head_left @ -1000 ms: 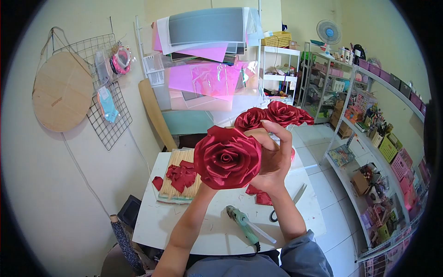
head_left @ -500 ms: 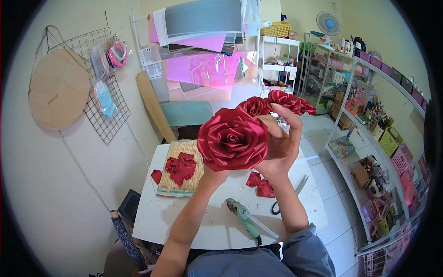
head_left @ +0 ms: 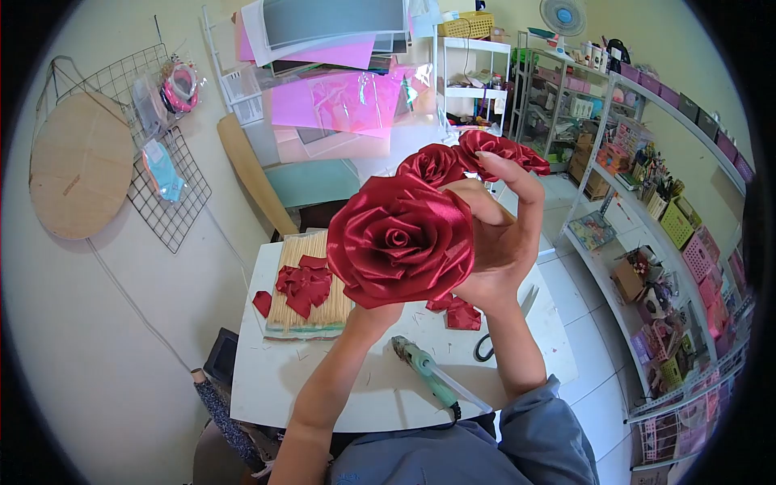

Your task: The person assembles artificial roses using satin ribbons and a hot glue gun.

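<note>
Nearest of all, a large, round rose of glossy deep-red satin ribbon [head_left: 400, 242] is held up above the surface, its spiral centre facing the wearer. The left hand [head_left: 381, 315] is below and behind it, mostly covered by the petals; it seems to support the flower, but its grip cannot be seen. The right hand [head_left: 505, 259] is at the flower's right edge, its visible fingers arched and well parted; whether it also pinches something behind the petals, I cannot tell.

The layered petals look soft, so squeezing too hard could crease them, while a loose hold underneath could let the flower tip or drop. Below, on the white surface [head_left: 303, 396], lies a mint-green glue gun [head_left: 424, 370] with a translucent stick in its back; if hot, its nozzle could scorch satin or skin brought low. Black-handled scissors [head_left: 483, 349] lie partly under the right forearm, where a careless sweep might catch them.

Farther in, cut red satin pieces [head_left: 463, 314] lie near the scissors, and a heap of red petals [head_left: 305, 284] rests on a mat of pale thin sticks [head_left: 283, 311]. Beyond the right hand are more red satin roses [head_left: 432, 164], then hanging pink and grey sheets [head_left: 339, 105].
</note>
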`<state>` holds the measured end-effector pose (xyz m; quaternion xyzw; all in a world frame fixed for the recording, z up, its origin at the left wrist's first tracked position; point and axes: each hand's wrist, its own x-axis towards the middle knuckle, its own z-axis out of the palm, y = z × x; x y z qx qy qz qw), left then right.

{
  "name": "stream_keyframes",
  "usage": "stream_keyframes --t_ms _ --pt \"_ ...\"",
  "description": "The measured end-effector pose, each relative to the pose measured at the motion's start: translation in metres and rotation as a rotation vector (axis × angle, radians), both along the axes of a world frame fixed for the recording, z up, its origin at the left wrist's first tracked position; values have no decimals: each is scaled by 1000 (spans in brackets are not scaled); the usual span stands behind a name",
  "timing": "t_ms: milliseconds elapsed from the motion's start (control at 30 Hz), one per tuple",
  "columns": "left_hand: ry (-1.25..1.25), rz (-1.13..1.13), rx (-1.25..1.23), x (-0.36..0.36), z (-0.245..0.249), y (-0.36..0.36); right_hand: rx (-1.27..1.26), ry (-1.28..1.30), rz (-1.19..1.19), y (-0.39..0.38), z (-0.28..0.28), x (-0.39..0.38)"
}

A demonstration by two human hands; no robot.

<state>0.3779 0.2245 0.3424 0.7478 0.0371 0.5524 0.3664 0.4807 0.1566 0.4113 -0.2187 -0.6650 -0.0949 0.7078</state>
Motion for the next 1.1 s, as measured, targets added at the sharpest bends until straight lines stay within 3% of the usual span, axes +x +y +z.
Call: stream_keyframes --t_ms 567,767,867,1100 --pt "-26 -37 35 -2 4 4 -9 -32 60 -5 2 -6" --pt "-25 -51 41 4 4 10 -28 -85 -26 -10 5 -8" --pt "29 -241 -327 5 -13 22 -21 -93 -80 -10 5 -9" --pt "-149 -441 -579 12 -16 28 3 -50 -233 -17 7 -16"
